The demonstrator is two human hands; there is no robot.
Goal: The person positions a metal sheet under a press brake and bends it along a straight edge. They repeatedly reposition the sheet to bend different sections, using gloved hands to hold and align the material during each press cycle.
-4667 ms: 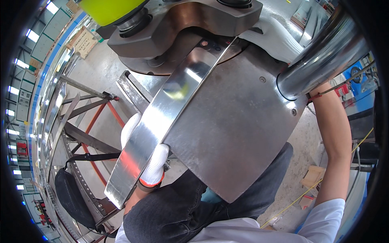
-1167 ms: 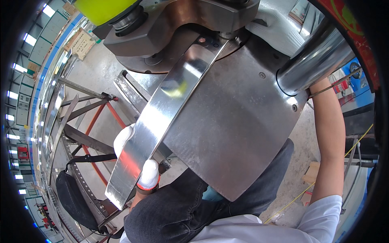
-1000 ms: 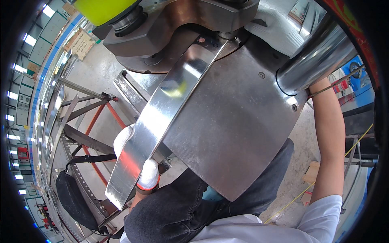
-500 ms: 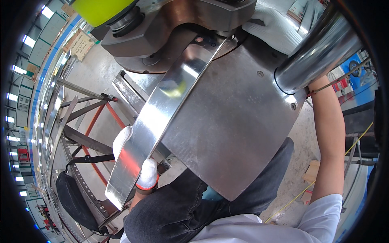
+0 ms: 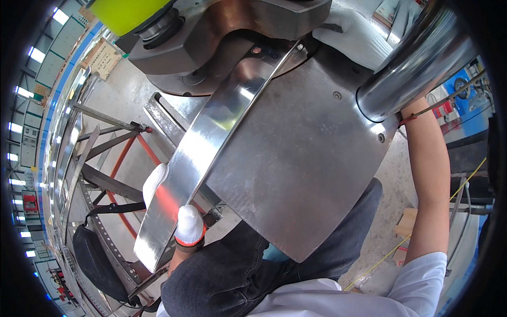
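Metal strip — gripped across the left hand.

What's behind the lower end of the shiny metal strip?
The gloved left hand shows past both long edges of the metal strip. The part between those edges is covered; anything else directly behind can't be seen.

Left glove white with an orange-red cuff band, right glove plain white; strip is mirror silver with a red reflected patch low down and a yellow-green one higher. Plate dull brownish grey, faintly mottled; post bright chrome; block dark grey going coppery in its curve; rounded part lime yellow. Jeans faded black, shirt white, bag black, stand tubes orange-red, cord yellow, floor pale grey.
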